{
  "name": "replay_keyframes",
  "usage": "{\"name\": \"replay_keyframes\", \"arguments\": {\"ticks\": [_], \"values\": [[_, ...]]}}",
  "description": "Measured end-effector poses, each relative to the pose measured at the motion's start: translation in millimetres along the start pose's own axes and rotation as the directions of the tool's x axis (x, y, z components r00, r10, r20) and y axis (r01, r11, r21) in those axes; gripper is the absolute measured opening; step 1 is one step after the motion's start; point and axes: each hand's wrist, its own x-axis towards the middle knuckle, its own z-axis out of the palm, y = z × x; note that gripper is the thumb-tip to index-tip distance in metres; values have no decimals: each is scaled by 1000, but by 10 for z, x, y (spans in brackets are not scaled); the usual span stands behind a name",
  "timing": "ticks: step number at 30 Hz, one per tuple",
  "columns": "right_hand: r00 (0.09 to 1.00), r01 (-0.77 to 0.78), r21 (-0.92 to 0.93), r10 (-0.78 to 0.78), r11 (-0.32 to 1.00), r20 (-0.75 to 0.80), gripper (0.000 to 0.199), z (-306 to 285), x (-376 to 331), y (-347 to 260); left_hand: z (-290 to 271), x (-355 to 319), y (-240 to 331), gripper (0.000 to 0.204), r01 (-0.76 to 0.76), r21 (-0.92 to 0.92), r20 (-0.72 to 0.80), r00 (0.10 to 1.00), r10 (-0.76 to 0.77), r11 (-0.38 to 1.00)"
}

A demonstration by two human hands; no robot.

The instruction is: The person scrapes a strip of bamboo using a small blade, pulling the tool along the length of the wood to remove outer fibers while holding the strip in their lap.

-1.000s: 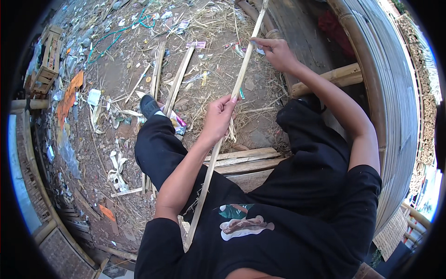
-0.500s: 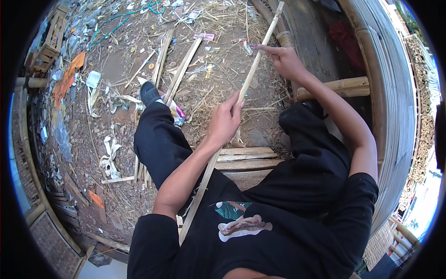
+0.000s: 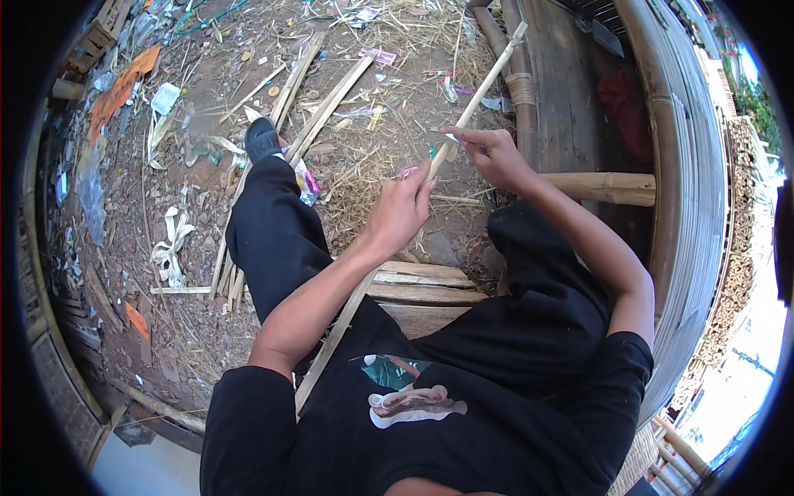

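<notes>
A long, pale bamboo strip (image 3: 483,90) runs slantwise from beside my left side up past both hands to the far right. My left hand (image 3: 400,211) is closed around the strip near its middle. Farther along it, my right hand (image 3: 498,162) meets the strip, its index finger stretched across and its other fingers curled. Something small and thin shows by that fingertip, but its kind is too small to make out. The strip's lower end passes under my left forearm and rests against my black clothes.
Pale wooden pieces (image 3: 422,293) lie between my legs. Several split strips (image 3: 335,103) rest on the littered dirt near my left foot. To the right stands a bamboo-framed structure (image 3: 662,149) with a crossbar (image 3: 608,188). A slatted crate (image 3: 98,37) sits far left.
My right hand has come down along the strip toward my left hand. The left hand keeps its grip. The whole view has shifted slightly.
</notes>
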Motion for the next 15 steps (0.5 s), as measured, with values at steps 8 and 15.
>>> {"name": "replay_keyframes", "arguments": {"ticks": [8,15], "values": [[997,67,14,-67,998,36,36,129,-90,-169,19,-19,-19,35,-46,10,-14,999,47,999],[996,-63,-41,61,997,-63,36,-53,54,-84,3,-16,14,39,-18,46,61,998,15,999]]}}
